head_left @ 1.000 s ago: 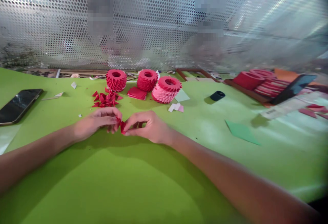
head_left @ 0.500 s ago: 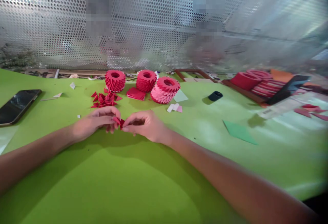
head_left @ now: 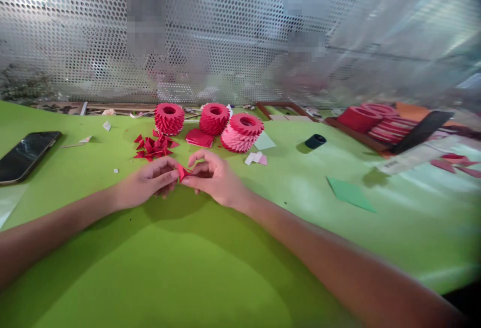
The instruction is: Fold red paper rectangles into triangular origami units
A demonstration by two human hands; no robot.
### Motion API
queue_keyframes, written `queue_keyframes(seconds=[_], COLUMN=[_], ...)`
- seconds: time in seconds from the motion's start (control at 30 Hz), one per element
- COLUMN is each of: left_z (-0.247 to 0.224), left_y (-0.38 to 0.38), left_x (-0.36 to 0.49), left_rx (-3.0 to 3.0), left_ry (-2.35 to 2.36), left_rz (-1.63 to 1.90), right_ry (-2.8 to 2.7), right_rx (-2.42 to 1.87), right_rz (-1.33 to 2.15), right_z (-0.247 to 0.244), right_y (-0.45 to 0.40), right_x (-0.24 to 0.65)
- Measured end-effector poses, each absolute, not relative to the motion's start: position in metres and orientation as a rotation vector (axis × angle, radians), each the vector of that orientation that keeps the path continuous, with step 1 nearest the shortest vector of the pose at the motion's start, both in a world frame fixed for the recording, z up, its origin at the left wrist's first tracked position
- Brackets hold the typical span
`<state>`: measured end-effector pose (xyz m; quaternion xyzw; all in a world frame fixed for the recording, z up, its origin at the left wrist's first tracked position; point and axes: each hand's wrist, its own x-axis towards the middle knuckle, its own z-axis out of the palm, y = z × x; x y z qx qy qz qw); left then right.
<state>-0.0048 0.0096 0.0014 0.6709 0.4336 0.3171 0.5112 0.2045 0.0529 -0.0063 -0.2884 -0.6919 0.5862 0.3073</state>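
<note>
A small folded piece of red paper (head_left: 183,172) sits between my hands, just above the green tabletop. My left hand (head_left: 148,183) pinches its left side with the fingertips, and my right hand (head_left: 214,180) grips its right side. Beyond my left hand lies a loose pile of red folded triangles (head_left: 152,146). Three ring-shaped stacks of folded paper stand behind my hands: two red (head_left: 169,119) (head_left: 214,118), and one red and pink (head_left: 241,132). A flat red paper stack (head_left: 199,137) lies between them.
A black phone (head_left: 26,150) lies at the left of the green table (head_left: 188,278). To the right are a dark roll (head_left: 315,141), a green paper sheet (head_left: 351,194) and a wooden tray (head_left: 361,135) holding red paper rings. A perforated metal screen (head_left: 225,42) stands behind.
My hands have turned the red piece slightly and lifted it a little. The fingers of my right hand now rise higher above it, and my left hand's fingers lie flatter.
</note>
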Motion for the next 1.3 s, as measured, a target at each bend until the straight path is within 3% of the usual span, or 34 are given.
queue_keyframes(seconds=[0.57, 1.3], left_z=[-0.003, -0.001], left_y=[0.004, 0.005], left_x=[0.001, -0.002], left_rx=[1.921, 1.812], left_ry=[1.207, 1.138], left_rz=[0.696, 0.792], right_ry=[-2.179, -2.099], right_rx=[-0.958, -0.924], right_rz=[1.247, 1.303], right_z=[0.005, 0.0], right_y=[0.047, 0.047], right_x=[0.206, 0.201])
